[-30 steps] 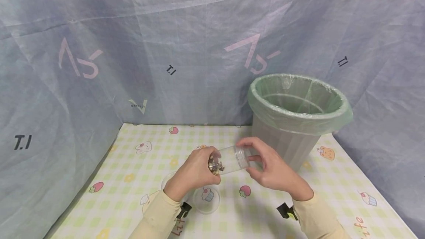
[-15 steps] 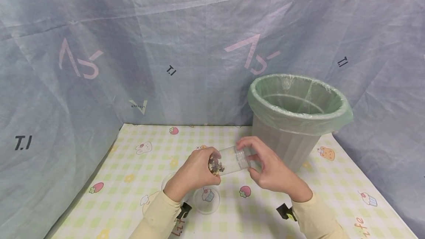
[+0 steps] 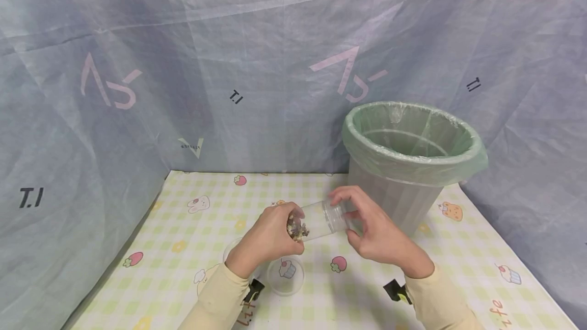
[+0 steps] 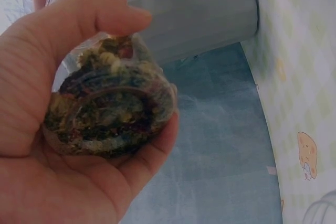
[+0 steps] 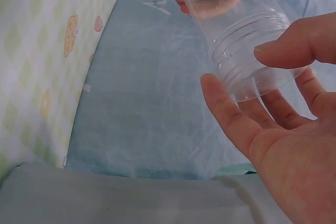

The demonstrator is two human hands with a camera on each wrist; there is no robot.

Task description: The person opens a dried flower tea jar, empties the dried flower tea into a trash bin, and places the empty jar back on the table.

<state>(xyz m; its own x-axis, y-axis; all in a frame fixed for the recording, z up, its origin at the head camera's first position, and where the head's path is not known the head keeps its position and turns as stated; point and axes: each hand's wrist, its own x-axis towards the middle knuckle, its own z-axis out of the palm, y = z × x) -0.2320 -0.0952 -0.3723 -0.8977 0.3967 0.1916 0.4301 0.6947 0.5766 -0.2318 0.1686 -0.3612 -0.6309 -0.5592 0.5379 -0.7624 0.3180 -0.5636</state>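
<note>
A clear plastic jar (image 3: 316,220) lies tilted nearly sideways above the table, its mouth end toward the right. My left hand (image 3: 270,233) grips its bottom end, thumb and fingers wrapped round it. Dried flowers and leaves (image 4: 113,111) fill that end in the left wrist view. Curled round the opposite end is my right hand (image 3: 373,228), thumb and fingers spread about a clear lid (image 5: 244,80) beside the jar's ridged neck (image 5: 247,35). The right palm stays apart from the lid.
A grey bin (image 3: 390,200) with a green liner (image 3: 412,167) stands right behind my right hand. On the checked tablecloth (image 3: 206,228) a clear round lid (image 3: 285,292) lies flat; another clear round piece (image 3: 228,251) is partly hidden by my left wrist. Grey-blue cloth (image 3: 257,131) hangs behind.
My right hand has shifted slightly up and to the right, and the clear lid reaches a little farther from the jar. My left hand and the jar have hardly moved.
</note>
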